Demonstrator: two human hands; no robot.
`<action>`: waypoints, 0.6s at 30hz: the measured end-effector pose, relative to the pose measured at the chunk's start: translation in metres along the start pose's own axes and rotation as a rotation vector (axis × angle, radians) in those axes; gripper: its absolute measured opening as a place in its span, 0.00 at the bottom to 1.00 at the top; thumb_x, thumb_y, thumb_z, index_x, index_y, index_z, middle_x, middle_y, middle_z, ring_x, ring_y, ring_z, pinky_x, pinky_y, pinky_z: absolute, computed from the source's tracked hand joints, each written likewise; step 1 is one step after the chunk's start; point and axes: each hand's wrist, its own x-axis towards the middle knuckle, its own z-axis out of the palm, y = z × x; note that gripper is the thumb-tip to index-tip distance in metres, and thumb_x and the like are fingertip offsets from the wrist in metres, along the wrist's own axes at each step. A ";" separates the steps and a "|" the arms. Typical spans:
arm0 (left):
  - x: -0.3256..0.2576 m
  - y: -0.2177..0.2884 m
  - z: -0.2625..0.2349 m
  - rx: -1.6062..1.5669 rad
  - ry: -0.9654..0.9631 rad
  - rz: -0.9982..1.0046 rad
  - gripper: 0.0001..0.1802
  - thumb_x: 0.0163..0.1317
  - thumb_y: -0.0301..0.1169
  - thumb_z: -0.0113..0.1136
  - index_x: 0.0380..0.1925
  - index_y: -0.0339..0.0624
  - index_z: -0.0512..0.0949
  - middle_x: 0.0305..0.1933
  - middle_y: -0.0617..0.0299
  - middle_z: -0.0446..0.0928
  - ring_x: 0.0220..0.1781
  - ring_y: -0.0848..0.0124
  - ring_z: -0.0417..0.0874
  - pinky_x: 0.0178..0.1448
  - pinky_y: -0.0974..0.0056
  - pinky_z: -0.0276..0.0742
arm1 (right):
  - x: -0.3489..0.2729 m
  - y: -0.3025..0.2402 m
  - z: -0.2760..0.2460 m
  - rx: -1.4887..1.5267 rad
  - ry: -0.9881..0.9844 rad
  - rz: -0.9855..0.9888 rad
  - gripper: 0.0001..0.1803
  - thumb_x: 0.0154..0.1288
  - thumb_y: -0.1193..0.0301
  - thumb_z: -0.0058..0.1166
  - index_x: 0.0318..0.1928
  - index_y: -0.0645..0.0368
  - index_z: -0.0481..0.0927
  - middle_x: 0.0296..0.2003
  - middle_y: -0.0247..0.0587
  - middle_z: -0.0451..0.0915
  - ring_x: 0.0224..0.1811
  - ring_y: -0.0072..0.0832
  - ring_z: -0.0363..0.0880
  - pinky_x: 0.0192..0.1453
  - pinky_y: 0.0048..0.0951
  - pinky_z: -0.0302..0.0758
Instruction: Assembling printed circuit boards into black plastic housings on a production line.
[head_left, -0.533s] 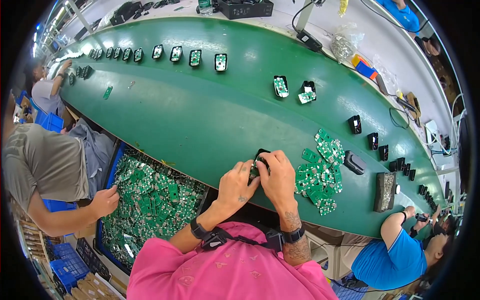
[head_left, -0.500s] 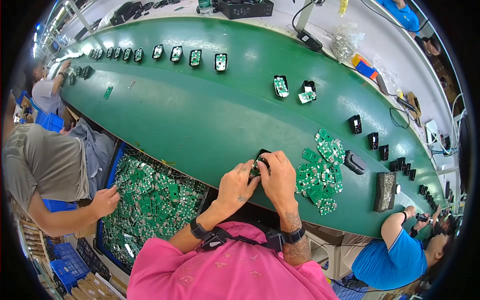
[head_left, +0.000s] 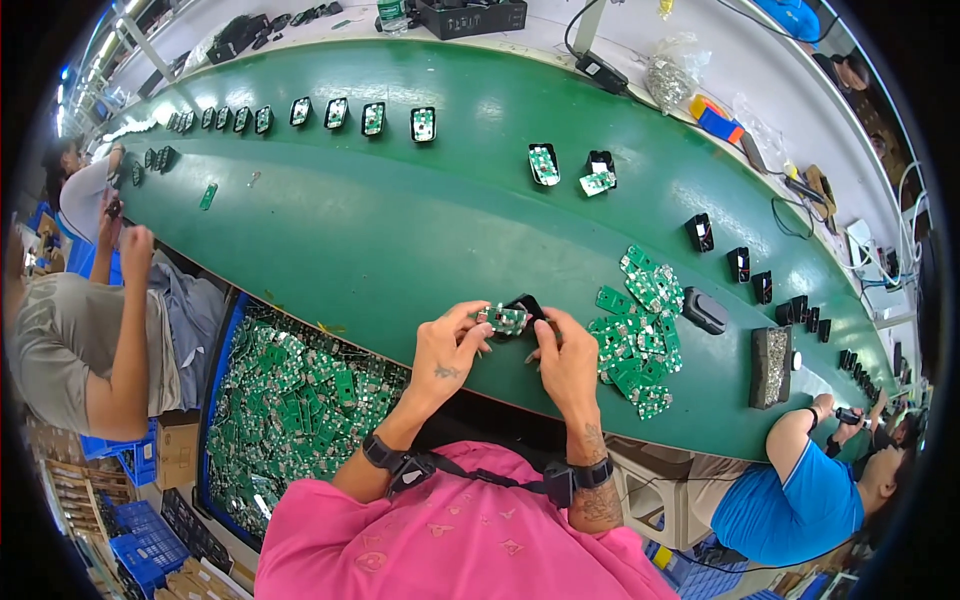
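Observation:
Between the fingers of my left hand (head_left: pixel 447 350) is a small green circuit board (head_left: pixel 505 319), held by its edge. My right hand (head_left: pixel 569 362) grips a black plastic housing (head_left: pixel 524 308), tilted, with its hollow side partly showing. The board lies right at the housing's left side; whether the two touch I cannot tell. Both hands are over the green table's near edge. A pile of loose green circuit boards (head_left: pixel 640 335) lies just right of my right hand.
Black housings with boards (head_left: pixel 423 125) stand in a row along the far side; black housings with wires (head_left: pixel 700 232) continue at the right. A black oblong block (head_left: pixel 705 310) and a grey-topped brick (head_left: pixel 770 368) lie beyond the pile. A blue bin of boards (head_left: pixel 300 420) stands at left, beside a co-worker (head_left: pixel 95 350).
My hands have moved apart, and the board now shows beside the housing. The co-worker at left has raised a hand away from the bin. The view has shifted slightly.

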 end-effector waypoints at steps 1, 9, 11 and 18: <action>0.001 -0.002 0.000 0.001 -0.006 0.004 0.15 0.66 0.23 0.61 0.52 0.32 0.81 0.31 0.56 0.86 0.29 0.74 0.86 0.34 0.71 0.79 | 0.002 0.006 0.002 -0.004 -0.039 -0.095 0.14 0.72 0.71 0.56 0.51 0.68 0.82 0.33 0.47 0.83 0.23 0.27 0.81 0.30 0.31 0.77; 0.011 -0.002 -0.008 0.232 -0.147 0.048 0.22 0.65 0.20 0.59 0.60 0.33 0.77 0.32 0.60 0.82 0.26 0.76 0.83 0.33 0.71 0.79 | 0.019 -0.018 -0.007 -0.098 -0.111 -0.194 0.09 0.70 0.75 0.52 0.44 0.68 0.82 0.39 0.57 0.83 0.41 0.54 0.82 0.47 0.46 0.78; 0.018 -0.006 -0.010 0.227 -0.158 0.123 0.22 0.65 0.20 0.59 0.60 0.33 0.77 0.36 0.59 0.81 0.27 0.76 0.83 0.34 0.70 0.80 | 0.021 -0.010 -0.003 -0.049 -0.108 -0.218 0.11 0.70 0.74 0.54 0.46 0.70 0.82 0.35 0.55 0.85 0.29 0.40 0.86 0.36 0.36 0.80; 0.031 -0.004 -0.010 -0.136 -0.340 -0.058 0.22 0.69 0.21 0.54 0.64 0.34 0.74 0.47 0.56 0.78 0.30 0.75 0.83 0.35 0.70 0.82 | 0.016 -0.010 0.005 0.171 -0.111 -0.048 0.12 0.72 0.74 0.54 0.49 0.71 0.82 0.34 0.47 0.85 0.30 0.27 0.87 0.33 0.28 0.82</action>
